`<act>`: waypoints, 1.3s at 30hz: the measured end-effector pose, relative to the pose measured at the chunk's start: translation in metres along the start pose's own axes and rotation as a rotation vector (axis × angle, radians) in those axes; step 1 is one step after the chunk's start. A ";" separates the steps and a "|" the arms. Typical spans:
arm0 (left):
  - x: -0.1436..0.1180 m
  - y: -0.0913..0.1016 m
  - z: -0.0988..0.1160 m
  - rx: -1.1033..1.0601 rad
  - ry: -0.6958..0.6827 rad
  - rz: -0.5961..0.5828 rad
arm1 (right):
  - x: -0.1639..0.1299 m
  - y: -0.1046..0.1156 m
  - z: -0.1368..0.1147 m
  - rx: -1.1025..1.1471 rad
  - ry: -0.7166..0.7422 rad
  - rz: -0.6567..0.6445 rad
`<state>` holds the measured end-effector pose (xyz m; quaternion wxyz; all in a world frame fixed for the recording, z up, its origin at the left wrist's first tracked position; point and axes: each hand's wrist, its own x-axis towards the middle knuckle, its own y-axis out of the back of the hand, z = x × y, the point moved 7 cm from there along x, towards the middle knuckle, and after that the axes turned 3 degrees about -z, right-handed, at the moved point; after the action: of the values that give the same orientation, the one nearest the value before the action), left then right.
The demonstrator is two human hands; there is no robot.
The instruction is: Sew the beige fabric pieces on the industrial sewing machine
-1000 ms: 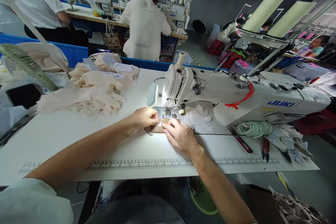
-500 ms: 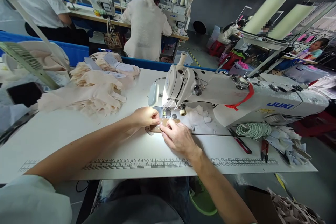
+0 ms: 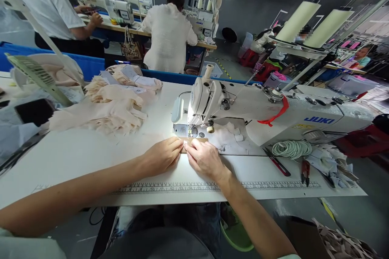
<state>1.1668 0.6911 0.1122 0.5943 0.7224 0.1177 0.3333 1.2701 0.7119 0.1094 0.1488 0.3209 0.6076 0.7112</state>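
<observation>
Just in front of the sewing machine's needle area (image 3: 192, 130), a flat brown strip (image 3: 200, 140) lies on the machine bed, its material unclear. My left hand (image 3: 164, 154) pinches its left side with thumb and fingers together. My right hand (image 3: 206, 158) presses and pinches it from the right, fingers bent. Between the two sets of fingertips shows a tiny white piece (image 3: 185, 143), too small to name. Most of the strip is hidden under my fingers. The white sewing machine (image 3: 231, 103) stands right behind, its lamp lighting the needle.
Left on the table (image 3: 91, 151) lies a pile of cream fabric pieces (image 3: 118, 105), near a green fan (image 3: 39, 79) and a dark phone-like slab (image 3: 35, 112). To the right are red-handled snips (image 3: 305, 172), a seam ripper-like tool (image 3: 281, 166) and coiled pale cord (image 3: 291, 149). Co-workers sit beyond.
My left hand has moved down from beside the presser foot, nearer to me, and now meets my right fingertips. My right hand stays about where it was. The view has shifted slightly.
</observation>
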 end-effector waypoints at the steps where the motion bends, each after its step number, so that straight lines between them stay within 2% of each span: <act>1: 0.000 -0.001 0.001 0.023 -0.004 -0.003 | 0.000 0.000 0.000 0.000 0.001 -0.001; 4: 0.000 -0.005 0.004 0.091 -0.003 -0.019 | 0.000 0.004 0.006 0.004 -0.020 0.027; 6: 0.003 -0.009 0.002 0.121 0.017 -0.045 | -0.001 0.008 0.018 0.008 -0.085 0.070; 9: 0.011 -0.017 -0.006 0.108 0.062 -0.074 | -0.004 0.012 0.037 -0.001 -0.182 0.154; 13: 0.023 -0.026 -0.018 0.065 0.108 -0.073 | -0.009 0.013 0.047 -0.009 -0.188 0.215; 21: 0.030 -0.031 -0.023 0.092 0.116 -0.043 | -0.012 0.011 0.051 -0.015 -0.206 0.219; 26: 0.030 -0.030 -0.021 0.093 0.117 -0.051 | -0.013 0.005 0.050 0.045 -0.223 0.170; 29: 0.030 -0.027 -0.021 0.093 0.108 -0.042 | -0.013 0.006 0.062 0.133 -0.308 0.163; 35: 0.032 -0.024 -0.022 0.062 0.105 -0.036 | 0.001 0.004 0.101 0.249 -0.495 0.110; 39: 0.032 -0.027 -0.022 0.097 0.106 -0.062 | 0.006 0.001 0.102 0.236 -0.509 0.104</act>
<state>1.1836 0.7339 0.0995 0.5617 0.7276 0.1874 0.3463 1.3307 0.7934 0.1177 0.2217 0.5349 0.6121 0.5386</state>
